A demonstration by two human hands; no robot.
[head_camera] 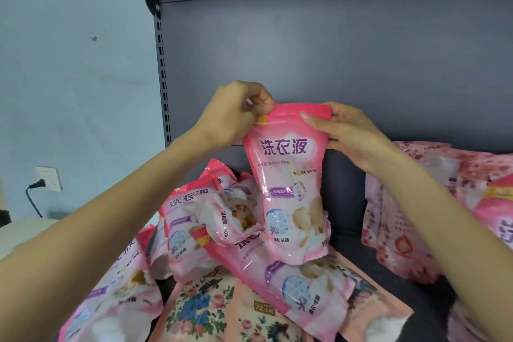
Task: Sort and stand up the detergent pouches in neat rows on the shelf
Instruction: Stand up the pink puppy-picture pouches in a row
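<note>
Head view. One pink detergent pouch (291, 189) is held upright above the middle of the dark shelf (347, 219), front label outward, its base meeting the pile beneath. Both hands are on its top seal. The left hand (230, 116) pinches the upper left corner with curled fingers (261, 103). The right hand (349, 133) grips the upper right edge, thumb across the front.

At least four more pouches of the same pink design (183, 219) lie slumped or flat to the left and below. At least two floral-print pouches (194, 308) lie flat at the front. Rose-print pouches (402, 230) lean at the right; their count cannot be told. One wall socket (48, 178), with one plug in it, sits on the wall at the left.
</note>
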